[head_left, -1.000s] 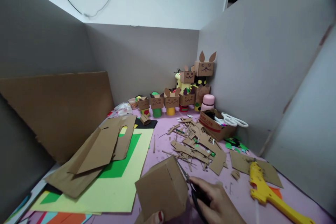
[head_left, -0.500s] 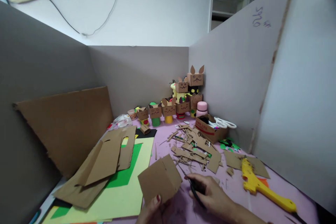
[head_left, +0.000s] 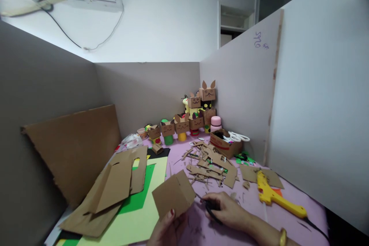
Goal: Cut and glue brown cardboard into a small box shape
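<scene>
A small folded cardboard box [head_left: 172, 195] is gripped from below by my left hand [head_left: 167, 227], the thumb lying on its near face. My right hand [head_left: 223, 208] is wrapped round black-handled scissors [head_left: 211, 212], whose blades point left at the box's right edge. Whether the blades touch the cardboard I cannot tell. Beyond the hands lies a heap of cardboard scraps [head_left: 211, 163] in strips and offcuts. Large cut cardboard sheets [head_left: 115, 186] lie at the left, over yellow paper [head_left: 141, 213] and green paper [head_left: 134, 201].
A yellow hot glue gun [head_left: 278, 198] with a cord lies at the right. Behind the scraps stands a carton [head_left: 226, 146] with white scissors [head_left: 238, 137], near a pink bottle [head_left: 215, 123]. Several cardboard animal figures [head_left: 181, 125] stand at the back. Grey partitions [head_left: 147, 92] enclose the table.
The view has shifted, so the surroundings appear lower at the back and farther left. The scissors' blades have come closer to the box's right edge. Both hands keep their holds.
</scene>
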The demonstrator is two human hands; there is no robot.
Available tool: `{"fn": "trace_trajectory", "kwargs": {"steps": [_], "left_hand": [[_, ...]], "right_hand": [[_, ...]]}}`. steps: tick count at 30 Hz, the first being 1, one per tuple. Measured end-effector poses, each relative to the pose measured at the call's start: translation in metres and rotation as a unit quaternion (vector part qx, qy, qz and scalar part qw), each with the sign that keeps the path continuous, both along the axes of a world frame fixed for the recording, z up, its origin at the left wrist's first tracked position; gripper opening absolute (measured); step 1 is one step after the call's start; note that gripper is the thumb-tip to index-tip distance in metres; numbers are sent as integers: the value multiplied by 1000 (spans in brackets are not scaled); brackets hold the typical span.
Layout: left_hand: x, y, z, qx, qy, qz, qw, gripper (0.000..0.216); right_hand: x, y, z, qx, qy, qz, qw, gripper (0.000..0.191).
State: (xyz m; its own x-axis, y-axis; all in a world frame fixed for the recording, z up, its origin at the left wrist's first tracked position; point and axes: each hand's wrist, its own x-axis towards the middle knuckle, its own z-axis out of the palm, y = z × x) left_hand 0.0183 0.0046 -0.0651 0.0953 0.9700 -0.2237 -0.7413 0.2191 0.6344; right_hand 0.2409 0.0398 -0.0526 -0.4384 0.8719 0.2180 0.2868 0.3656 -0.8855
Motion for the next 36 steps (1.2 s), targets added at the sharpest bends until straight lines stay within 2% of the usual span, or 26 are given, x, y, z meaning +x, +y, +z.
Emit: {"fn": "trace_trajectory", "kwargs": {"steps": [4,9,15,18,20,23,26,29,33,36], "left_hand": [[0,-2,2,16,6,-10,1000,59],[0,-7,14,28,-3,-46,999,75],[-5,-7,21,21,14,-19,1000,58],[-6,-10,27,45,40,-14,998,51],[-6,-13,33,76,65,-7,995,55],[-5,-15,41,149,165,0,975,62],[1,-14,43,200,270,62,940,70],[9,-15,40,220,298,79,925,76],[16,-22,38,253,374,71,889,69],[17,-26,41,250,377,68,889,69]], "right_hand": [[-2,0,0,-7,4,-4,1000,25],[-3,0,-2,13,-10,-24,1000,29],[-1,-3,-6,69,-32,-61,995,32],[0,-6,-6,101,-37,-80,991,33],[1,-7,-5,118,-37,-93,988,33],[1,-8,-3,132,-37,-109,984,34],[2,-8,-2,145,-40,-112,982,35],[2,-9,-2,156,-43,-101,982,37],[3,-9,-3,162,-42,-90,982,41],[5,-8,-5,156,-43,-96,982,41]]}}
